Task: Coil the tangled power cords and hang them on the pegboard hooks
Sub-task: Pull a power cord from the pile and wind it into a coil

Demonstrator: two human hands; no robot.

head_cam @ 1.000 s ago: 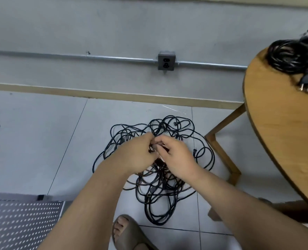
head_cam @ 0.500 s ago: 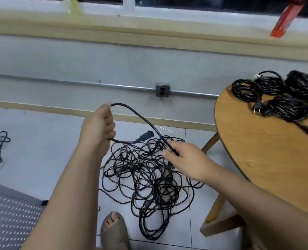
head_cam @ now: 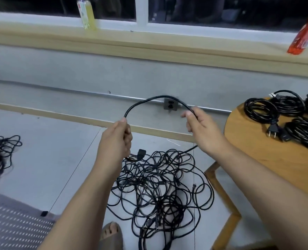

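change: half a second ago the right hand (head_cam: 202, 127) lay low on the tangle (head_cam: 158, 186); now it is raised just right of the wall socket (head_cam: 170, 106), with the left hand (head_cam: 117, 139) below-left of the socket.
held cord (head_cam: 149, 101): it ran slanting down to the tangle before; now it arches between the two hands, crossing in front of the socket.
view: tipped upward, so a yellow-green bottle (head_cam: 86, 13) now shows on the sill above the socket.
left fingers (head_cam: 127, 134): curled round the cord, thumb on top; a flat black connector (head_cam: 142, 153) lies just below the fist.
right fingers (head_cam: 189, 117): thumb and forefinger pinch the cord, which runs on down to the tangle.
cord material: thin, round, black, smooth sheath.
tangle: loose black loops heaped on pale floor tiles below the socket.
worktop (head_cam: 258, 150): round, warm wood, right of the socket; carries neat black coils (head_cam: 258, 112), one showing a two-pin plug.
pegboard (head_cam: 14, 228): grey perforated sheet, far below-left of the socket.
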